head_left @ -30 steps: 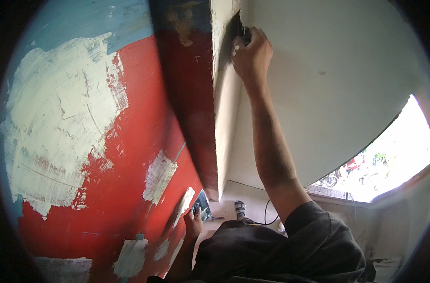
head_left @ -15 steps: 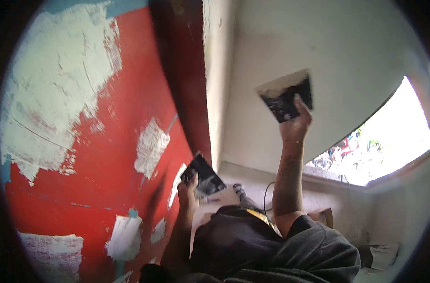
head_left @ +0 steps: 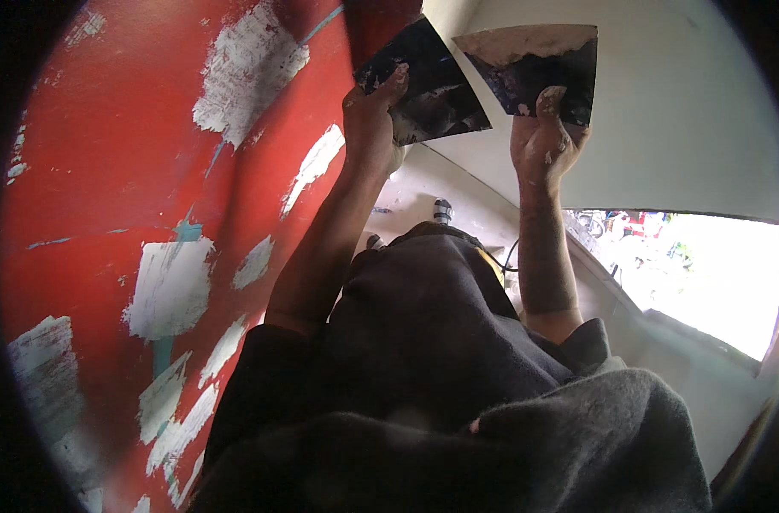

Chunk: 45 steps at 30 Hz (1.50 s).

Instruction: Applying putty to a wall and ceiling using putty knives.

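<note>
My left hand [head_left: 372,118] is closed around a flat, dark putty blade [head_left: 432,81], its thumb across the face, which carries thin pale smears. In my right hand [head_left: 545,152] I grip a second flat putty blade [head_left: 513,81], thumb pressed on its dark face. A band of beige putty [head_left: 535,41] covers the far edge of this right blade. Both blades are raised in front of me, side by side, with a narrow gap between them. Pale residue marks my right thumb and the heel of that hand.
On my left stands a red wall [head_left: 141,197] with several white putty patches [head_left: 171,286] and bluish-green streaks. A pale wall [head_left: 680,111] is on the right, with a bright opening [head_left: 705,274] below it. My shoe [head_left: 442,210] shows on the light floor [head_left: 419,184].
The view has shifted and tilted down. My left hand has risen with its blade and my right has come closer to it, so the blades are now nearly level.
</note>
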Each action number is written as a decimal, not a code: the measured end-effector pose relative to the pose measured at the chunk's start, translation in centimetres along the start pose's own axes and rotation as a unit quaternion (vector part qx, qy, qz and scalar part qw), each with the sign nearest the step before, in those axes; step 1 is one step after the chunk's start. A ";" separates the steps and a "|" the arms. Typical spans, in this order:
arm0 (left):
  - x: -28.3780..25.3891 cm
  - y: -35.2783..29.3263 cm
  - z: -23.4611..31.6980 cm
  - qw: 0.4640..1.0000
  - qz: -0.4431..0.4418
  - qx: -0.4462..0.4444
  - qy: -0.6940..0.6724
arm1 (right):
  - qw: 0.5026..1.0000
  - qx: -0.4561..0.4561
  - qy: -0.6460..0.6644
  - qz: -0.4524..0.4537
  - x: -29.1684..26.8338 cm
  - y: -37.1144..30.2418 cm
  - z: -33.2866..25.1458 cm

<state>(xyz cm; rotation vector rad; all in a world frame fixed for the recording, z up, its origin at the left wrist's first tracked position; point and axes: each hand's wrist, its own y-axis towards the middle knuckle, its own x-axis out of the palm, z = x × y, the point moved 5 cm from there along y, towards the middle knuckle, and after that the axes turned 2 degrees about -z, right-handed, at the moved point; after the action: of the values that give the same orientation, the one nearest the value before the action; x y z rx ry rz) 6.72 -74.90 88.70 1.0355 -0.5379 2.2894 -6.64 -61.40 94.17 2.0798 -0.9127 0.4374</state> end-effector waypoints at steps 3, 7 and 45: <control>-0.6 0.1 -0.4 1.000 0.029 0.002 -0.004 | 1.000 0.022 -0.004 0.012 0.8 0.1 0.8; -0.4 0.5 -1.5 0.998 0.047 0.051 0.008 | 0.996 -0.023 -0.033 -0.078 -0.9 0.5 1.7; -1.0 -10.2 4.2 0.999 0.023 -0.033 -0.031 | 0.806 -0.043 -0.463 -0.365 8.4 -8.7 -3.5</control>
<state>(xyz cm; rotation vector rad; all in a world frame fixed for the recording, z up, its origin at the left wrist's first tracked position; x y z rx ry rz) 16.07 -69.84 91.82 1.0745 -0.6651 2.2695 5.45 -58.86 96.44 2.3298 -0.5019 -1.0974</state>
